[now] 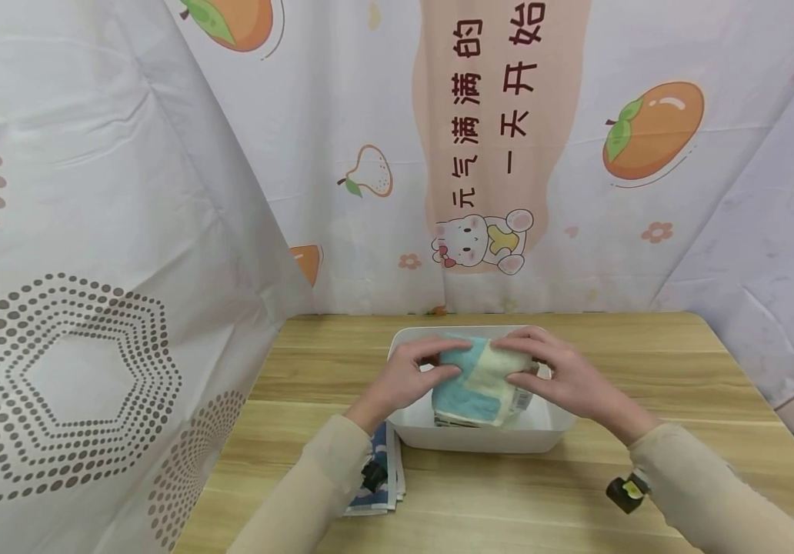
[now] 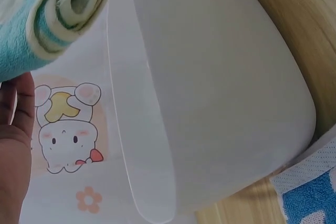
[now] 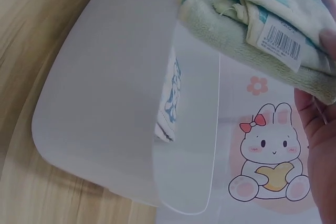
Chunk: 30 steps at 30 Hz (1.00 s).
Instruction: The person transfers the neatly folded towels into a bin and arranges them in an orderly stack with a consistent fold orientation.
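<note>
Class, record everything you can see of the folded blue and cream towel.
The folded blue and cream towel looks like terry cloth, its layers stacked into a thick bundle with loose threads and a white barcode label. The left hand and right hand grip its opposite sides, holding it over the white plastic bin.

Your head view is bright, with soft, even light. A faint shadow lies on the desk (image 1: 508, 500), at six o'clock from the white tub (image 1: 476, 440). Your wrist views look dimmer and greyer. At two o'clock in your right one, the tag (image 3: 282, 44) on the towel (image 3: 223, 30) has fuzzy small print.
</note>
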### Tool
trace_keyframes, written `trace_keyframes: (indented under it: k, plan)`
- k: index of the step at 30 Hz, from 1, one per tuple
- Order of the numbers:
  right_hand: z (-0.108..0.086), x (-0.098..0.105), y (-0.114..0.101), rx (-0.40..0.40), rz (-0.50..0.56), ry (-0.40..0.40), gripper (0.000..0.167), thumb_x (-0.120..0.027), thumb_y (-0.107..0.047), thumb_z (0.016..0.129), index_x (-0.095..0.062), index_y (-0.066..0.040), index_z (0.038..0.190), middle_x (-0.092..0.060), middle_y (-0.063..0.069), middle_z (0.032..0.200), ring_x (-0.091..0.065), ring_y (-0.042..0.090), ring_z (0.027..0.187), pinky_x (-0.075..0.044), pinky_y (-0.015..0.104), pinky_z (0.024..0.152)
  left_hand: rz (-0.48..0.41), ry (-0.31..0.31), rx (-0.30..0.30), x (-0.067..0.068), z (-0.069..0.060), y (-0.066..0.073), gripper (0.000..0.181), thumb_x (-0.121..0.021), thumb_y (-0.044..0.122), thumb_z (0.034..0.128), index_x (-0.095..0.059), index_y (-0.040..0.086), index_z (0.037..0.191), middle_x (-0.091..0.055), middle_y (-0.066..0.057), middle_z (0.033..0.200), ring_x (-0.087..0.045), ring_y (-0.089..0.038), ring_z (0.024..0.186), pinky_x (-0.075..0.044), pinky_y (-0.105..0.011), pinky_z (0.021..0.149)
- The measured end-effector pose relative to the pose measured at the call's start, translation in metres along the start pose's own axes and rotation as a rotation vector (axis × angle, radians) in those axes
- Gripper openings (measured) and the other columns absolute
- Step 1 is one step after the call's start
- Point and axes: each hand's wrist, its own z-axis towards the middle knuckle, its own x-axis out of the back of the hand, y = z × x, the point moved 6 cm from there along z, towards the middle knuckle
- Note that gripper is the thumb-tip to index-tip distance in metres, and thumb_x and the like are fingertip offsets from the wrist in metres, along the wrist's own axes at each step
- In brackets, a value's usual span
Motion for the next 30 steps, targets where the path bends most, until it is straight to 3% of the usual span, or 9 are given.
trace_keyframes:
  k: [4, 7, 12, 16, 19, 26, 30]
  plan:
    - [-0.004, 0.0, 0.005, -0.088, 0.01, -0.011, 0.066, -0.081, -0.006, 0.087, -0.056, -0.016, 0.148, -0.059, 0.0, 0.135, -0.058, 0.008, 0.107, -0.051, 0.02, 0.082, -0.003, 0.039, -0.041, 0.003, 0.0, 0.002, 0.034, -0.073, 0.01, 0.0954, -0.073, 0.015, 0.129, -0.072, 0.0, 0.12, -0.063, -0.012, 0.092, -0.056, -0.027, 0.079]
    - [-0.008, 0.0, 0.01, -0.141, 0.011, -0.019, 0.076, -0.08, -0.009, 0.088, -0.046, -0.019, 0.155, -0.06, -0.002, 0.13, -0.057, 0.007, 0.099, -0.049, 0.021, 0.081, -0.024, 0.075, -0.06, 0.006, 0.0, 0.003, 0.034, -0.074, 0.007, 0.094, -0.073, 0.011, 0.127, -0.072, -0.003, 0.121, -0.063, -0.013, 0.091, -0.055, -0.027, 0.077]
    - [-0.014, -0.002, 0.017, -0.208, -0.005, -0.03, 0.088, -0.079, -0.013, 0.09, -0.031, -0.024, 0.162, -0.06, -0.007, 0.111, -0.053, 0.009, 0.092, -0.045, 0.026, 0.072, -0.065, 0.127, -0.009, 0.012, -0.002, 0.0, 0.035, -0.075, 0.009, 0.0939, -0.073, 0.014, 0.129, -0.071, -0.001, 0.126, -0.062, -0.015, 0.092, -0.053, -0.026, 0.075]
    - [-0.018, -0.005, 0.018, -0.245, -0.001, -0.056, 0.092, -0.076, -0.015, 0.093, -0.019, -0.025, 0.165, -0.061, -0.004, 0.12, -0.058, 0.01, 0.099, -0.05, 0.03, 0.079, -0.097, 0.147, 0.043, 0.015, -0.003, -0.003, 0.036, -0.074, 0.013, 0.0954, -0.071, 0.018, 0.131, -0.068, 0.002, 0.129, -0.061, -0.015, 0.097, -0.053, -0.026, 0.079]
    - [-0.02, -0.008, 0.017, -0.237, 0.009, -0.071, 0.094, -0.075, -0.014, 0.093, -0.017, -0.024, 0.166, -0.061, 0.001, 0.125, -0.06, 0.012, 0.103, -0.051, 0.032, 0.083, -0.123, 0.157, 0.059, 0.017, -0.003, -0.004, 0.037, -0.073, 0.013, 0.0962, -0.07, 0.018, 0.133, -0.067, 0.001, 0.132, -0.062, -0.016, 0.097, -0.054, -0.026, 0.08]
    - [-0.017, -0.014, 0.008, -0.16, -0.079, -0.074, 0.086, -0.078, -0.017, 0.091, -0.03, -0.023, 0.162, -0.055, 0.002, 0.143, -0.057, 0.013, 0.117, -0.053, 0.034, 0.094, -0.122, 0.176, 0.081, 0.019, -0.003, -0.003, 0.038, -0.073, 0.014, 0.096, -0.07, 0.02, 0.134, -0.068, 0.002, 0.131, -0.063, -0.017, 0.097, -0.056, -0.029, 0.082]
    - [-0.013, -0.017, 0.006, -0.108, -0.157, -0.046, 0.081, -0.078, -0.016, 0.091, -0.037, -0.023, 0.16, -0.06, 0.0, 0.137, -0.057, 0.013, 0.118, -0.052, 0.033, 0.094, -0.09, 0.179, 0.091, 0.016, -0.002, -0.003, 0.039, -0.074, 0.016, 0.0956, -0.07, 0.023, 0.134, -0.067, 0.003, 0.131, -0.063, -0.016, 0.097, -0.056, -0.028, 0.08]
